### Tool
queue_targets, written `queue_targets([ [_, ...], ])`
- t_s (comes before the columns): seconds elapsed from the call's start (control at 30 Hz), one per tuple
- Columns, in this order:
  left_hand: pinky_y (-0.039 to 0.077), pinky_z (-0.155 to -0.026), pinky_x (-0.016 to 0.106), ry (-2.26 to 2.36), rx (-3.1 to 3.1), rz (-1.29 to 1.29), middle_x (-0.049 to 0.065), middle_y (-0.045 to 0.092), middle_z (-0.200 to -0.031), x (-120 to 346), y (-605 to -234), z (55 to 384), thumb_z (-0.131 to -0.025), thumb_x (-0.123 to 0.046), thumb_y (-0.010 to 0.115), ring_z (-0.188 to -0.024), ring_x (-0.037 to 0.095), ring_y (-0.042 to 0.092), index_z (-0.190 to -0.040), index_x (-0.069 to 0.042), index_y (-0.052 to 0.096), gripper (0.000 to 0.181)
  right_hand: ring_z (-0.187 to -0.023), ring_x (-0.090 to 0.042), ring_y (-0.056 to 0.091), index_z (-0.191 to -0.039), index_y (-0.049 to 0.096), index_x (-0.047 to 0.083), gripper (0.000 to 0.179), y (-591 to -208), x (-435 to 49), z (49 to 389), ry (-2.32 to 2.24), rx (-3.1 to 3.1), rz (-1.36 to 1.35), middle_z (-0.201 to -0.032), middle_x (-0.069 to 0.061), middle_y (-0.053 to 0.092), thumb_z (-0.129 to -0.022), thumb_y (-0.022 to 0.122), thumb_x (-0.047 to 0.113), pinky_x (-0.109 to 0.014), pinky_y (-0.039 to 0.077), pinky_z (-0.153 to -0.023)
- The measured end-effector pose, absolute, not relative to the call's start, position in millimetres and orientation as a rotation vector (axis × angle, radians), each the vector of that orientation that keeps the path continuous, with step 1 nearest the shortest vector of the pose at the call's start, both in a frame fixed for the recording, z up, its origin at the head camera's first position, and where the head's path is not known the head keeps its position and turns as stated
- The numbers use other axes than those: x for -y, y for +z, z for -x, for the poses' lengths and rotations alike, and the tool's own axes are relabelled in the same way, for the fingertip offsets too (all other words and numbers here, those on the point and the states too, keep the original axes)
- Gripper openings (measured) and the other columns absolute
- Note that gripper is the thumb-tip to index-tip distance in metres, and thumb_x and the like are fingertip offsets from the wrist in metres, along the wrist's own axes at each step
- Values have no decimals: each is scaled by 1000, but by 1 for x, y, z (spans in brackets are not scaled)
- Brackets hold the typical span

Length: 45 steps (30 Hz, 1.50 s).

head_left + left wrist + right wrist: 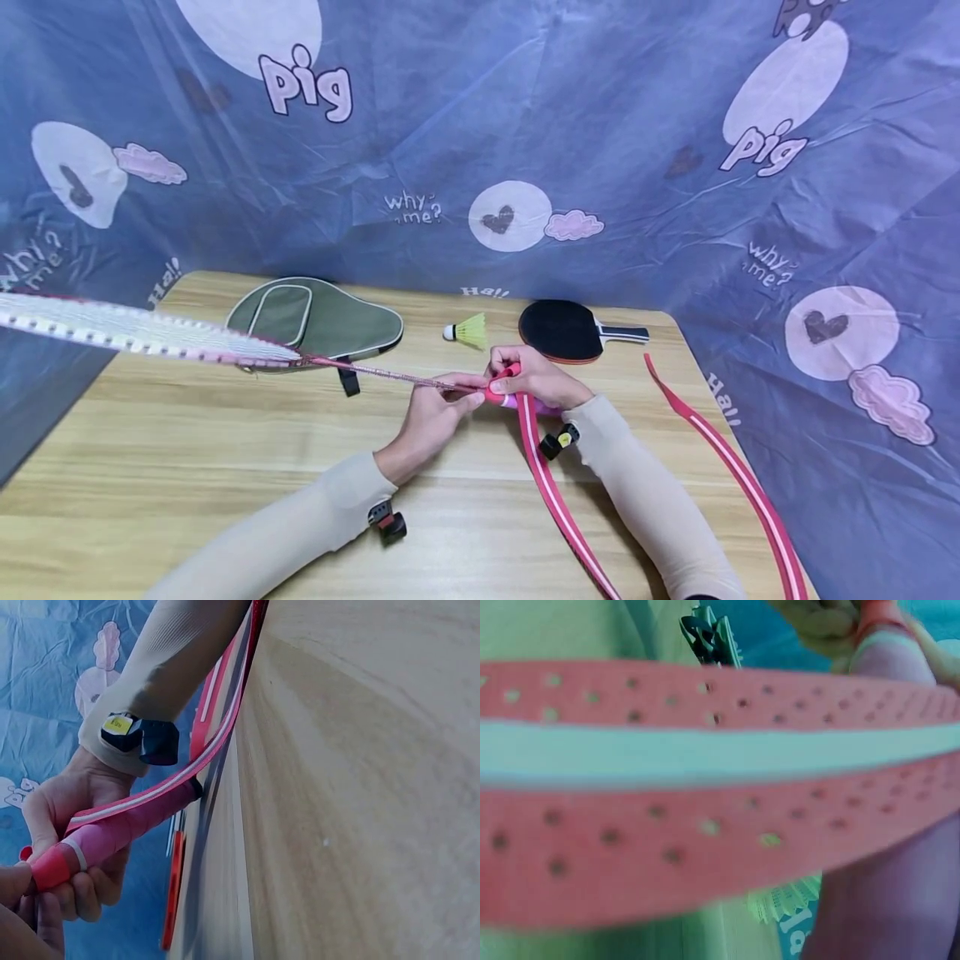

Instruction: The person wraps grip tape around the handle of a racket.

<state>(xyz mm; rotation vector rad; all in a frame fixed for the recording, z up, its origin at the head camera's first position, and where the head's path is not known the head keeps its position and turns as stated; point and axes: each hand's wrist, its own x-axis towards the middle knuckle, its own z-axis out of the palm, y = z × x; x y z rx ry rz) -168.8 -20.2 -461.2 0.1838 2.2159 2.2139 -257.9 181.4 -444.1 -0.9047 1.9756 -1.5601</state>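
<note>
Covering pink handle (124, 832) partly: right fingers (498, 357); racket head (150, 330) cropped.

2 beige sleeves (300, 518), seemingly ribbed; black cameras (393, 528)

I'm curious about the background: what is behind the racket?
In the head view, the bag, table and blue cloth show behind the racket. It covers a strip of the bag, so anything there cannot be seen.

Along the far edge of the table (225, 442) I see a green case (345, 321) by the left corner, a yellow shuttlecock (469, 332) midway, a black paddle (558, 329) nearer the right corner; blue cloth (435, 108) behind.
</note>
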Motion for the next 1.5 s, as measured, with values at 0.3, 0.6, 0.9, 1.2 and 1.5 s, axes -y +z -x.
queue_targets([
  [0.3, 58, -76, 21, 2173, -2275, -132, 4, 78, -106, 20, -464, 171, -82, -18, 83, -88, 22, 74, -108, -15, 77, 26, -86, -13, 62, -78, 41, -4, 29, -447, -177, 254, -1632, -1958, 919, -83, 1, 65, -86, 69, -4, -21, 51, -77],
  [0.6, 53, -61, 22, 2128, -2346, -56, 5, 80, -87, 20, -467, 169, -82, -23, 84, -73, 26, 72, -96, -18, 81, 15, -67, -6, 46, -79, 63, 4, 16, -442, -179, 256, -1440, -2278, 905, -70, 4, 58, -83, 78, 7, -18, 36, -58],
  [0.9, 60, -69, 40, 2175, -2276, -47, 2, 80, -88, 20, -467, 169, -81, -18, 83, -76, 33, 72, -95, -16, 81, 14, -62, -5, 40, -72, 62, 10, 23, -440, -186, 262, -1335, -2379, 846, -60, 10, 45, -82, 81, 17, -19, 32, -55],
  [1.2, 59, -69, 29, 2232, -2206, -52, 9, 80, -96, 20, -466, 170, -78, -8, 84, -76, 14, 70, -96, -10, 80, 19, -63, -6, 45, -81, 66, 2, 16, -444, -185, 260, -1460, -2179, 851, -64, 8, 52, -92, 68, 14, -18, 37, -57],
  [1.5, 58, -75, 21, 2296, -2122, -36, 10, 80, -100, 19, -467, 172, -76, 2, 81, -87, 13, 73, -97, -6, 79, 23, -63, -5, 52, -84, 61, 2, 13, -444, -181, 255, -1514, -2061, 765, -69, 6, 56, -92, 65, 11, -16, 42, -58],
])
